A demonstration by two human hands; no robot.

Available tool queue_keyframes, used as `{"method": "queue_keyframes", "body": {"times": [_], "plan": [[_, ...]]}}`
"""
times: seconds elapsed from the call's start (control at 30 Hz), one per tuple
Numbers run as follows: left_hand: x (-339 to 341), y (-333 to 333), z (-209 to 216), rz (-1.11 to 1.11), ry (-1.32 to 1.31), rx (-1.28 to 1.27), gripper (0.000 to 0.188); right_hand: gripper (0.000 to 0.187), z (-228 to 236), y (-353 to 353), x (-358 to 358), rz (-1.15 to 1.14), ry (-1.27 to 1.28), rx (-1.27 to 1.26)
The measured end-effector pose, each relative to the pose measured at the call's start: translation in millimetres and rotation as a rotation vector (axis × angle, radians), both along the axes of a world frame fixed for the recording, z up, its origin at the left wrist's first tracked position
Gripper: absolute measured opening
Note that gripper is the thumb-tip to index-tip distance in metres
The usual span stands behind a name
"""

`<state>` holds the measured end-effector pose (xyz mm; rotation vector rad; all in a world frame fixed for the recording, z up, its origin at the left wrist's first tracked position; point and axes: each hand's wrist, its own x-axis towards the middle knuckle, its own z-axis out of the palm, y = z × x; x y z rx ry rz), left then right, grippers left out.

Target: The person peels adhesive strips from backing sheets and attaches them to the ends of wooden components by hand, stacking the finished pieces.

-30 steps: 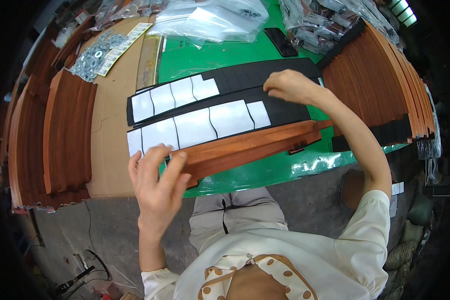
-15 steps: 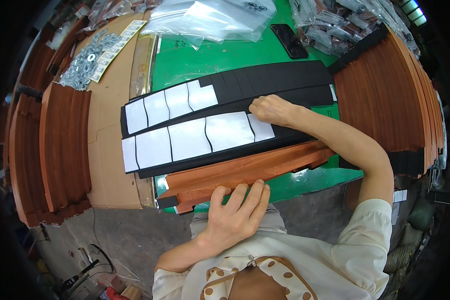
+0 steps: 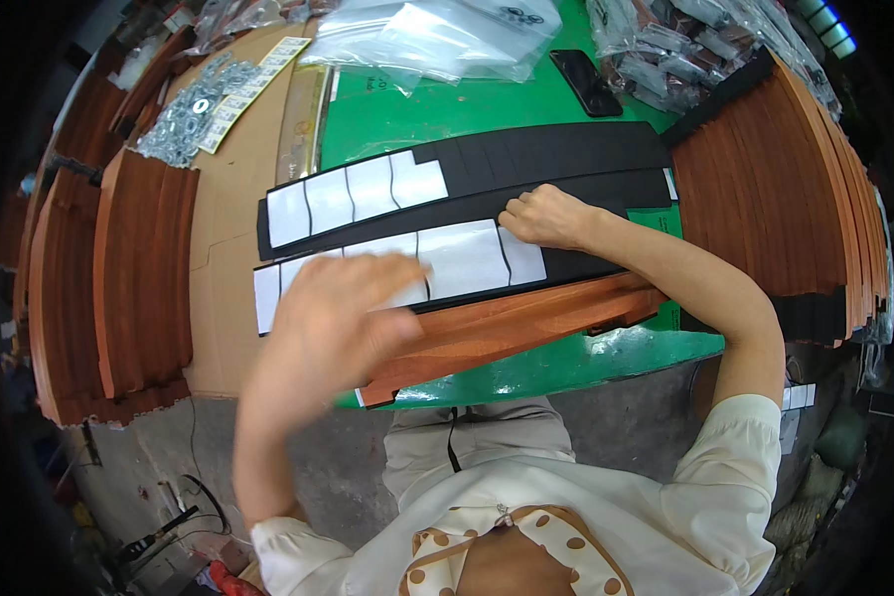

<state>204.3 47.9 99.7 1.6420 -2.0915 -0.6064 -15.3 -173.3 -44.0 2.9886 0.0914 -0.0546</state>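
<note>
My right hand [image 3: 551, 217] is closed, its knuckles resting on the black strips near the right end of the front white row; whatever its fingers pinch is hidden. My left hand [image 3: 340, 316] is blurred, fingers stretched and thumb apart, over the left part of that row and the wooden piece. White rectangular sheets [image 3: 457, 260] lie in a row on the front black strip [image 3: 586, 266]. Behind it, a second black strip [image 3: 546, 149] carries another row of white sheets [image 3: 368, 193]. A reddish-brown grooved wooden piece [image 3: 507, 320] lies along the near side.
Stacks of brown wooden pieces stand on the left [image 3: 147, 278] and right [image 3: 765, 184]. Behind lie a black phone [image 3: 586, 83], clear plastic bags [image 3: 427, 40], bagged parts [image 3: 680, 45], metal washers [image 3: 194, 109] and a sticker strip [image 3: 253, 94]. The green tabletop [image 3: 606, 353] ends near my lap.
My left hand has left the wooden piece's near edge and swung up and left over the white sheets. My right hand stays about where it was. The whole view has shifted slightly.
</note>
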Motion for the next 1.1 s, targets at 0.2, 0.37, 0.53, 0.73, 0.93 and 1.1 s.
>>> {"method": "queue_keyframes", "body": {"times": [0.2, 0.37, 0.53, 0.73, 0.93, 1.1], "plan": [[83, -28, -103, -0.13, 0.075, 0.842, 0.063, 0.005, -4, 3, 17, 0.017, -0.04, 0.028], [68, -27, -106, -0.106, -0.036, 0.837, 0.058, 0.007, 1, -8, 13, -0.273, -0.125, 0.179], [71, -16, -103, -0.094, 0.017, 0.702, 0.048, 0.013, 48, -35, 11, -0.749, -0.393, 0.788], [56, -16, -20, 0.274, 0.212, 0.237, 0.025, 0.015, 119, 15, -1, -0.694, -0.605, 1.069], [-87, 5, 17, 0.242, 0.239, -0.365, 0.021, 0.009, 133, 106, -39, -0.231, -0.891, 0.272], [-141, 23, -13, 0.246, 0.355, -0.281, 0.016, 0.013, 120, 148, -86, -0.14, -0.946, -0.06]]}}
